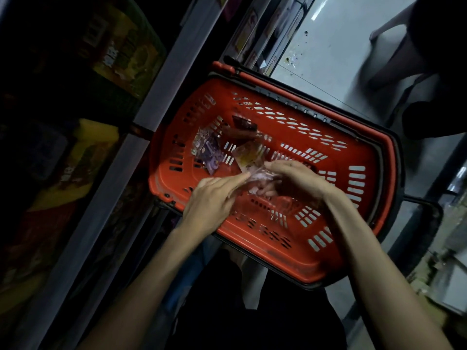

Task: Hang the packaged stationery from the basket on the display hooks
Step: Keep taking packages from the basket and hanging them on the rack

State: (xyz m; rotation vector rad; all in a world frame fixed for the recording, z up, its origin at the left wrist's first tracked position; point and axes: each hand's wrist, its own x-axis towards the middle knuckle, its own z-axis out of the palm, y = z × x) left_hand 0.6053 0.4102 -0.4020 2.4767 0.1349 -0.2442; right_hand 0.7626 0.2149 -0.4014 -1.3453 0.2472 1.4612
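A red plastic basket (353,152) sits on the floor below me. Inside lie a purple packet (211,154), a yellowish packet (249,154) and a dark packet (243,123). Both hands reach into the basket over a clear pinkish packet (261,178). My right hand (295,180) curls its fingers around that packet from the right. My left hand (214,198) touches the packet's left edge with an outstretched index finger. The image is blurred, so the packets' contents are unclear. No display hooks are visible.
Dark shelves with colourful boxed goods (121,51) run along the left, edged by a grey shelf rail (141,117). Pale floor (336,46) lies beyond the basket. Another person's legs (394,61) stand at the upper right. More shelving (452,223) lines the right side.
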